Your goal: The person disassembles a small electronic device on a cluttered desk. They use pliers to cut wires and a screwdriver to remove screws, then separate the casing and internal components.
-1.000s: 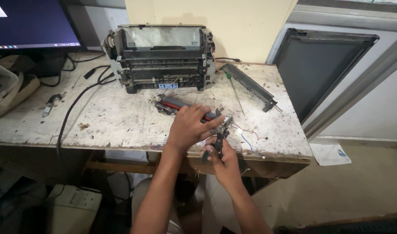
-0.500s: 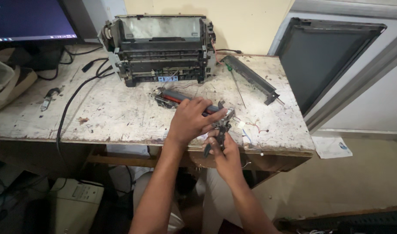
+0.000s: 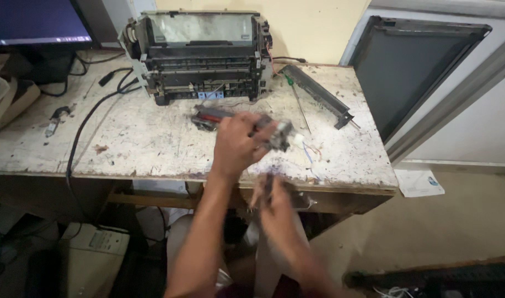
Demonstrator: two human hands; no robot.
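Observation:
My left hand (image 3: 236, 144) grips a long roller assembly (image 3: 279, 134) by its middle and holds it just above the worn white table (image 3: 142, 143). The assembly's red and black end (image 3: 208, 116) points to the stripped printer chassis (image 3: 203, 55); its grey end with loose wires points right. My right hand (image 3: 274, 207) is blurred, below the table's front edge, with its fingers closed around a small dark tool (image 3: 268, 186). What kind of tool it is I cannot make out.
A long black strip (image 3: 318, 96) and a green-handled screwdriver (image 3: 293, 91) lie right of the chassis. A monitor (image 3: 37, 22) stands at the back left, with a black cable (image 3: 79, 135) across the table. A dark panel (image 3: 418, 66) leans at the right. A beige box (image 3: 92, 248) sits under the table.
My right hand has dropped from beside the roller assembly to below the table edge. My left hand keeps its hold, and the assembly has lifted slightly.

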